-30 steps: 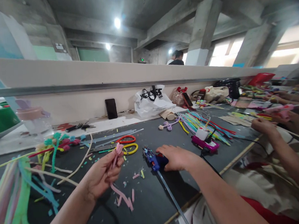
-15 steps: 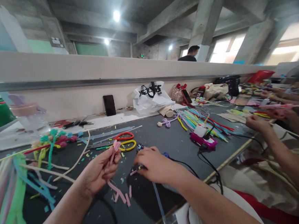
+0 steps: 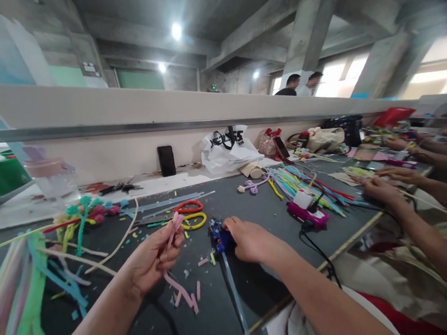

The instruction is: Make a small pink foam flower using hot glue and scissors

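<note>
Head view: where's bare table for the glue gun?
Bare table between yellow ring and pink power strip, beyond right hand on glue gun. Also near edge below left hand holding pink pipe cleaner. Crowded: bundle left, coloured strands right.

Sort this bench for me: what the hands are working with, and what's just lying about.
In hand:
left hand holding the pink pipe cleaner
right hand gripping the blue glue gun

Lying about:
scissors
black phone
white plastic bag
pink power strip
coloured stems

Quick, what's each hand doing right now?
Left hand: closed on pink pipe cleaners.
Right hand: closed on blue glue gun.
</note>
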Motion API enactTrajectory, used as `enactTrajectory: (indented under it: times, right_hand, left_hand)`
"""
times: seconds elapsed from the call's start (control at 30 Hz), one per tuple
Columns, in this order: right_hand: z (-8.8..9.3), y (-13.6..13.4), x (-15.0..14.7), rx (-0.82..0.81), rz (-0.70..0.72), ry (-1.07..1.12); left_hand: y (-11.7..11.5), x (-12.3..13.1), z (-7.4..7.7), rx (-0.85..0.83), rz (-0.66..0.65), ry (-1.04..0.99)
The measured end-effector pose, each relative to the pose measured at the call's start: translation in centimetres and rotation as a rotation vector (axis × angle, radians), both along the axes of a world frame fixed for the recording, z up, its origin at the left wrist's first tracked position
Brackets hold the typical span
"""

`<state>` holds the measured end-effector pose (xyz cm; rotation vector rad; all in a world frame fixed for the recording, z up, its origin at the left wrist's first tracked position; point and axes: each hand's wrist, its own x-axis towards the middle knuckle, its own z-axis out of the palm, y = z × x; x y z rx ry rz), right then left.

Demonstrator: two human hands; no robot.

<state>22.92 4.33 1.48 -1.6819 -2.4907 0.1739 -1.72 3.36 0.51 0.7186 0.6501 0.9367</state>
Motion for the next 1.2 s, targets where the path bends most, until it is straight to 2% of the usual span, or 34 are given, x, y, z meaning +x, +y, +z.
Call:
enactTrajectory:
  times: [0.23, 0.33, 0.4, 0.47, 0.57, 0.87, 1.0, 1.2]
  right_hand:
    - [3.2, 0.6, 0.3, 0.114, -0.190, 0.285]
    - [4.0, -0.6, -0.3, 0.052, -0.159, 0.531]
    - [4.1, -1.6, -1.1, 0.022, -0.144, 0.719]
    - [3.9, -2.4, -1.9, -0.020, -0.150, 0.809]
    - [3.5, -3.1, -2.7, -0.083, -0.111, 0.822]
    - [3.6, -3.5, -3.7, -0.070, -0.062, 0.755]
    - [3.5, -3.2, -4.0, -0.023, -0.082, 0.702]
    - [3.1, -2.9, -4.0, -0.077, -0.142, 0.739]
  left_hand:
    - [0.0, -0.1, -0.1, 0.021, 0.003, -0.029]
    - [-0.2, 0.1, 0.1, 0.052, 0.009, -0.072]
    - [-0.3, 0.2, 0.3, 0.070, 0.024, -0.086]
    - [-0.5, 0.4, 0.4, 0.079, 0.047, -0.074]
    - [-0.6, 0.5, 0.4, 0.085, 0.070, -0.049]
    - [-0.7, 0.9, 0.7, 0.198, 0.104, -0.030]
    - [-0.7, 1.0, 0.7, 0.210, 0.111, -0.021]
    - [-0.8, 1.0, 0.9, 0.220, 0.108, 0.002]
